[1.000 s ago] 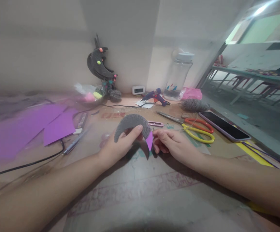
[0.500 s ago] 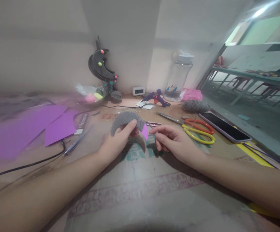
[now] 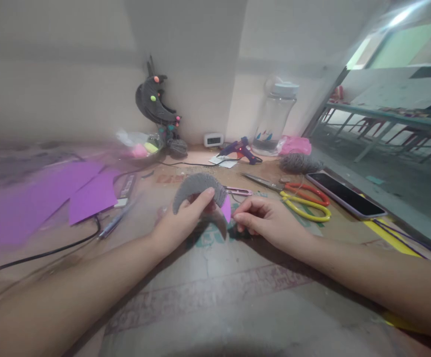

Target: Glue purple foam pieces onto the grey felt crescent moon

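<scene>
My left hand [image 3: 183, 220] is closed on a crescent shape [image 3: 196, 186] wrapped in grey yarn, thumb on top, holding it upright just above the table. The crescent's right tip [image 3: 226, 208] is still bare purple foam. My right hand [image 3: 265, 220] sits just right of that tip with its fingers pinched together, apparently on a thin grey strand that is too fine to make out clearly. Both forearms reach in from the bottom corners.
Purple foam sheets [image 3: 89, 196] and a black cable [image 3: 51, 250] lie on the left. Yellow and orange scissors [image 3: 304, 201], a phone [image 3: 345, 194], a grey yarn ball [image 3: 299, 162], a glue gun [image 3: 239, 148], a clear jar [image 3: 275, 116] and a finished dark crescent decoration [image 3: 153, 104] stand behind.
My right hand drew back from the tip and opened slightly half a second ago, and now it has returned close to the purple tip, pinched. The crescent dipped and rose a little.
</scene>
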### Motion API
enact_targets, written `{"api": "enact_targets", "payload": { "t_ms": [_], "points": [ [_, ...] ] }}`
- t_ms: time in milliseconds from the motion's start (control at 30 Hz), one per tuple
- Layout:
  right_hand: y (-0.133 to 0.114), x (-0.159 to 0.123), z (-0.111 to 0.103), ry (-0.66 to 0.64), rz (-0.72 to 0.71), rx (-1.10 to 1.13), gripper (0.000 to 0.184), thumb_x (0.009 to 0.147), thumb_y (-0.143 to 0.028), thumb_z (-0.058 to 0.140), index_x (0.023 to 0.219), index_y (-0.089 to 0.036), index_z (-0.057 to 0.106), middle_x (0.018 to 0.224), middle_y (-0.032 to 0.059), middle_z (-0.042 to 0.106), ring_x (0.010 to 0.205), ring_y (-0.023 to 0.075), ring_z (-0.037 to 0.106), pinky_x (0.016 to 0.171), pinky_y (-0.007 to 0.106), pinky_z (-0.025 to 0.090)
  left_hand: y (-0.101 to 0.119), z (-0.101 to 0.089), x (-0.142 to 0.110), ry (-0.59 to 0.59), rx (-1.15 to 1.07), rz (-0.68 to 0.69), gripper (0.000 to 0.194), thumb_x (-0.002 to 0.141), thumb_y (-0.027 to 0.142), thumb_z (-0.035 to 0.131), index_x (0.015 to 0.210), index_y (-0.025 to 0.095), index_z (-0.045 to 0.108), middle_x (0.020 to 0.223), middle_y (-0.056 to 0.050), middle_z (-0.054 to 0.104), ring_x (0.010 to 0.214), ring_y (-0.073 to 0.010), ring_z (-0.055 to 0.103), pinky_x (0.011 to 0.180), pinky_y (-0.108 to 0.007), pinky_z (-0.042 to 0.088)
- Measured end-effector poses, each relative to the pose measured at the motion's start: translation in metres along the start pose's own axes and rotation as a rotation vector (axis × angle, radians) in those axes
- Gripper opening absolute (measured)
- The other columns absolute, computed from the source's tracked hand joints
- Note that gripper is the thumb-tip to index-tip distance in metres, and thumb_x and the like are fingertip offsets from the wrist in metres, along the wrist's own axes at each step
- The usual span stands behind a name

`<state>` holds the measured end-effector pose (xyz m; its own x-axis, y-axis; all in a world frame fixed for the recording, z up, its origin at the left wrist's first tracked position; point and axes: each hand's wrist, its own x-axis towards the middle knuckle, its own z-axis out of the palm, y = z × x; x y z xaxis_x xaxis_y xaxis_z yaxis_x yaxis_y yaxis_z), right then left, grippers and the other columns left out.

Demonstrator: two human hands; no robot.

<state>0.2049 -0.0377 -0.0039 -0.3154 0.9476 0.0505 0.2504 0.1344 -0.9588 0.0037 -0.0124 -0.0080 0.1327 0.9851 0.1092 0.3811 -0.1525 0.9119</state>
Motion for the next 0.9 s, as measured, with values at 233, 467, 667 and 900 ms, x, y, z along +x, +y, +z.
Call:
{"api": "enact_targets", "payload": {
  "t_ms": [233,467,667,900],
  "points": [
    [-0.001,0.002,0.000,-0.074,0.000,-0.029,0.038,0.088,-0.051,0.057,0.074,-0.016,0.059,0.066,0.0009,0.060,0.053,0.0087,0.045,0.050,0.023,0.035,-0.002,0.004,-0.004,-0.043,-0.053,0.110,0.034,0.087,0.051,0.053,0.074,0.022,0.064,0.077,-0.001,0.073,0.083,-0.0212,0.067,0.084,-0.031,0.051],
    [-0.007,0.002,0.005,-0.113,0.063,0.019,0.026,0.084,-0.038,0.064,0.070,-0.017,0.059,0.063,-0.0024,0.056,0.056,0.0087,0.046,0.054,0.024,0.035,0.006,0.003,-0.014,-0.116,0.004,0.281,0.027,0.093,0.043,0.052,0.083,0.022,0.066,0.077,0.002,0.072,0.078,-0.0166,0.068,0.075,-0.026,0.053],
    [-0.006,0.000,0.006,-0.072,0.110,0.049,0.025,0.080,-0.033,0.069,0.065,-0.017,0.056,0.059,-0.0040,0.054,0.054,0.0083,0.048,0.052,0.023,0.034,0.010,0.002,-0.016,-0.140,0.044,0.309,0.026,0.093,0.041,0.052,0.084,0.022,0.067,0.083,0.001,0.075,0.079,-0.0171,0.069,0.075,-0.026,0.055],
    [-0.008,0.002,0.004,-0.092,0.059,0.020,0.033,0.085,-0.040,0.064,0.062,-0.018,0.056,0.054,-0.0047,0.050,0.049,0.0075,0.042,0.051,0.023,0.035,0.004,0.004,-0.013,-0.142,-0.043,0.258,0.029,0.092,0.045,0.054,0.081,0.022,0.067,0.078,-0.001,0.074,0.079,-0.0185,0.070,0.077,-0.029,0.056]
  ]
}}
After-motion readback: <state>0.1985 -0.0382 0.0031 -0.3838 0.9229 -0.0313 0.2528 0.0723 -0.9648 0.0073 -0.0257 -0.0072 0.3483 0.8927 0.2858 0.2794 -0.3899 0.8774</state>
